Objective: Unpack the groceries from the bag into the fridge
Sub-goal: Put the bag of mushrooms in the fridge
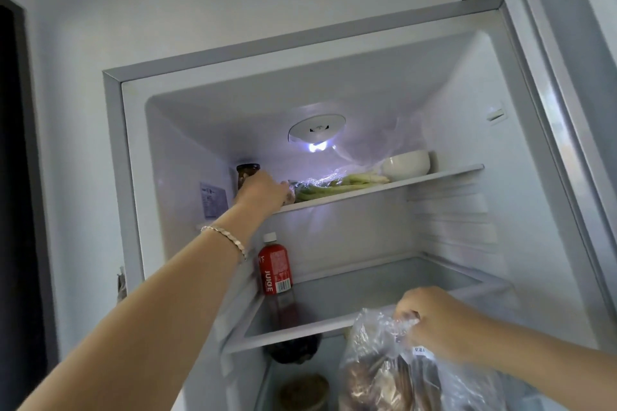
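Loading the top shelf
Left hand beside greens, grip unclear; right hand pinches bag close, lower right, for unloading.

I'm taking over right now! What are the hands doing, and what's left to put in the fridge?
The left hand is at the end of the wrapped greens on the top shelf; its grip is unclear.
The right hand grips the neck of the clear plastic bag in front of the open fridge.
Done: the greens lie on the shelf.
Left: brownish food in the bag, not yet shelved.
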Motion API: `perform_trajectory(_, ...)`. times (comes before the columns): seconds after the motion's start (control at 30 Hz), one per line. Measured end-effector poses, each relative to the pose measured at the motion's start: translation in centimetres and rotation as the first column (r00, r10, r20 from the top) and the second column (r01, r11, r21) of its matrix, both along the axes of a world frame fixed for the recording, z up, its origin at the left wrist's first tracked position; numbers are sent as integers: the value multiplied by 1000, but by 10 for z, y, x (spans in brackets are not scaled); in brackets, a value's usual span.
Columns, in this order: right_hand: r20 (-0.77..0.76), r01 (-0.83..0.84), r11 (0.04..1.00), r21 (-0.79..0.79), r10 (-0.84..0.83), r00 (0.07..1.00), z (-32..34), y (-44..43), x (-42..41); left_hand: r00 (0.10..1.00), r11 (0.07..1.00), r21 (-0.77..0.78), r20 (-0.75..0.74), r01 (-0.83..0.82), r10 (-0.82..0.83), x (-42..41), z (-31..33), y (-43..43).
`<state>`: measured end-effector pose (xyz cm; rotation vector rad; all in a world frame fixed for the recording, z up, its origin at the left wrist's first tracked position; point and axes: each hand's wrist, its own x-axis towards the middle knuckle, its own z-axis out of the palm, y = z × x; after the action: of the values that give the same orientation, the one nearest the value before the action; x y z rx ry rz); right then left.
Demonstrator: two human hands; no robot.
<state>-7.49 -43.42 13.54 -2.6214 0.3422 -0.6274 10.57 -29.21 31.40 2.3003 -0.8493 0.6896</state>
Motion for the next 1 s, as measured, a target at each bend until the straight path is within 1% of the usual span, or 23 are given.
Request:
perform_trajectory(0.03,11,-11,1000,23,11,1000,-2,0,-2,999,997,-81,52,-3,7,-8,-10,4)
perform_trajectory(0.07,18,-13,999,36,12,1000,-3,1,-5,987,992,-125,158,19,1,-19,-25,10)
perform_trajectory(0.1,31,-8,999,43,7,1000,-6,2,-8,955,990,-123,293,72,-33,-30,-45,17)
perform_trajectory(0.13,59,1,999,39,-4,998,-8,3,-11,914,983,-106,393,153,-100,-39,-67,24)
perform_trajectory(0.17,87,15,999,29,-18,996,-9,6,-16,889,967,-100,425,234,-172,-48,-92,31)
perform_trajectory(0.2,119,24,999,21,-26,993,-9,9,-23,892,946,-115,385,302,-238,-60,-118,39)
perform_trajectory(0.23,147,28,999,28,-32,989,-9,14,-31,910,924,-149,286,352,-301,-66,-144,44)
perform_trajectory(0.27,171,29,999,46,-36,985,-9,18,-39,929,912,-184,122,368,-350,-77,-171,48)
perform_trajectory(0.3,186,25,997,72,-38,982,-9,22,-48,916,907,-231,-112,353,-385,-86,-198,50)
perform_trajectory(0.33,185,20,996,87,-36,982,-11,24,-55,839,897,-301,-346,324,-420,-94,-225,49)
perform_trajectory(0.37,176,22,995,93,-38,984,-12,26,-62,696,891,-373,-568,258,-440,-101,-251,48)
perform_trajectory(0.4,159,28,996,88,-42,986,-15,26,-67,499,892,-421,-744,165,-444,-109,-274,46)
perform_trajectory(0.43,145,32,996,86,-44,988,-18,25,-72,316,894,-442,-840,70,-440,-116,-294,43)
perform_trajectory(0.47,136,36,996,86,-47,990,-22,25,-76,179,903,-430,-888,-2,-423,-119,-310,38)
perform_trajectory(0.5,127,42,995,93,-54,991,-24,26,-80,72,910,-410,-912,-70,-405,-120,-323,32)
perform_trajectory(0.57,100,54,993,104,-64,993,-30,26,-88,-108,885,-402,-894,-235,-434,-116,-341,19)
perform_trajectory(0.6,90,62,992,108,-72,993,-33,25,-92,-171,852,-411,-861,-324,-480,-111,-347,13)
perform_trajectory(0.63,84,77,991,112,-87,993,-36,24,-96,-200,800,-435,-814,-413,-546,-106,-351,8)
perform_trajectory(0.67,79,95,989,112,-104,991,-38,22,-101,-195,726,-478,-753,-495,-628,-101,-354,3)
perform_trajectory(0.73,65,124,986,107,-132,989,-42,20,-110,-121,567,-574,-631,-591,-766,-90,-363,-3)
perform_trajectory(0.77,55,135,985,104,-142,988,-43,20,-115,-86,516,-608,-594,-604,-800,-86,-366,-5)
perform_trajectory(0.83,41,157,983,95,-161,986,-46,18,-122,-65,482,-635,-564,-603,-823,-82,-371,-6)
perform_trajectory(1.0,46,206,975,86,-211,976,-45,17,-133,-71,505,-632,-581,-588,-811,-94,-369,1)
